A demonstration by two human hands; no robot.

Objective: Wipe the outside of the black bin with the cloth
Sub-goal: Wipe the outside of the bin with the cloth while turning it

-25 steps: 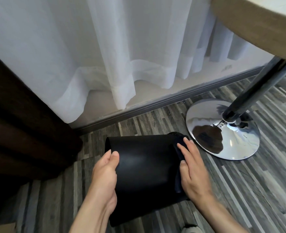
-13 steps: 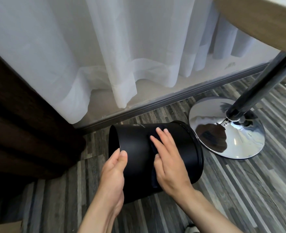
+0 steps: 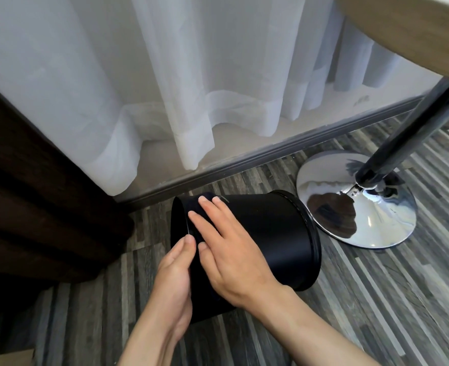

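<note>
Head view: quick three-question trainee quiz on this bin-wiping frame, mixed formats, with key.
1. True or false: the round black plastic bin stands upright on the striped grey wood-look floor.
2. Which hand presses the dark cloth flat against the bin's wall? A. left hand B. right hand
3. Fill in: the bin's wider rimmed end points toward the shiny chrome ____ of the table.

Key: 1. False, it is tipped on its side. 2. B. 3. base.
</note>
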